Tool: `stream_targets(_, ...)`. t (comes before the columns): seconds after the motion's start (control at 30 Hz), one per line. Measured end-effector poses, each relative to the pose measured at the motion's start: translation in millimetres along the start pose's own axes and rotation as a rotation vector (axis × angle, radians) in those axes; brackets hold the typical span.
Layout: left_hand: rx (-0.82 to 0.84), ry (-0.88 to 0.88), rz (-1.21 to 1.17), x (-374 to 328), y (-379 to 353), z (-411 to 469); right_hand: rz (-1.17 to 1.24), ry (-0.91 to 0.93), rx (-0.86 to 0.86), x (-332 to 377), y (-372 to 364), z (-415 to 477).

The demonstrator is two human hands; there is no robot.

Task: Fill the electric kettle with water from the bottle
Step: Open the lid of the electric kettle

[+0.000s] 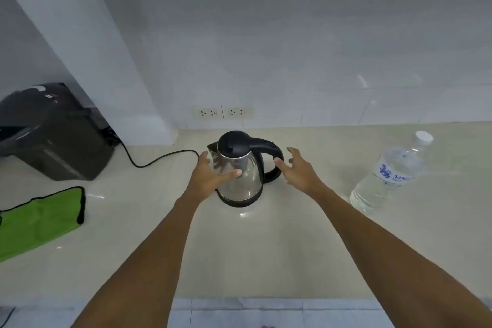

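A steel electric kettle with a black lid, black handle and black base stands on the pale countertop, lid closed, handle pointing right. My left hand wraps the kettle's left side, thumb across the steel front. My right hand hovers open just right of the handle, fingers spread, thumb tip near the handle. A clear plastic water bottle with a white cap and blue label stands capped at the right, apart from both hands.
A black appliance sits at the back left, and a black cord runs from there toward the kettle. A green cloth lies at the left edge. Two wall sockets are behind the kettle. The counter's front edge is near me.
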State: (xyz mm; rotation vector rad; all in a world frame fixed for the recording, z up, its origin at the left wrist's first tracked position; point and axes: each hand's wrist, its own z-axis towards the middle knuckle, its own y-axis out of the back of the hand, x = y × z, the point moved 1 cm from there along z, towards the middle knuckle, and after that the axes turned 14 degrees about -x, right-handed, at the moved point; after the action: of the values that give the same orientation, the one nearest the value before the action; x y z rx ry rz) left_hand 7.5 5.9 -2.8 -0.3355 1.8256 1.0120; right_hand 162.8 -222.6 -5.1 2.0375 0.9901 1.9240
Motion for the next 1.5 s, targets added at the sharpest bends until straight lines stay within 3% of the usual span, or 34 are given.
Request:
stream_targets(0.27, -0.064, -0.034, -0.119, 1.8, -8.5, 10.5, -0.007, 0.141, 0.028, -18.7, -9.1, 13.2)
stream_targets(0.87, -0.098, -0.069, -0.179, -3.3, -2.4, -9.2, 0.040, 0.228, -0.029, -10.6, -1.1, -9.0)
stream_targets(1.5, -0.001, -0.105, -0.195, 33.1, 43.0, -109.0, 0.018, 0.197, -0.144, -25.3, 2.6, -150.2)
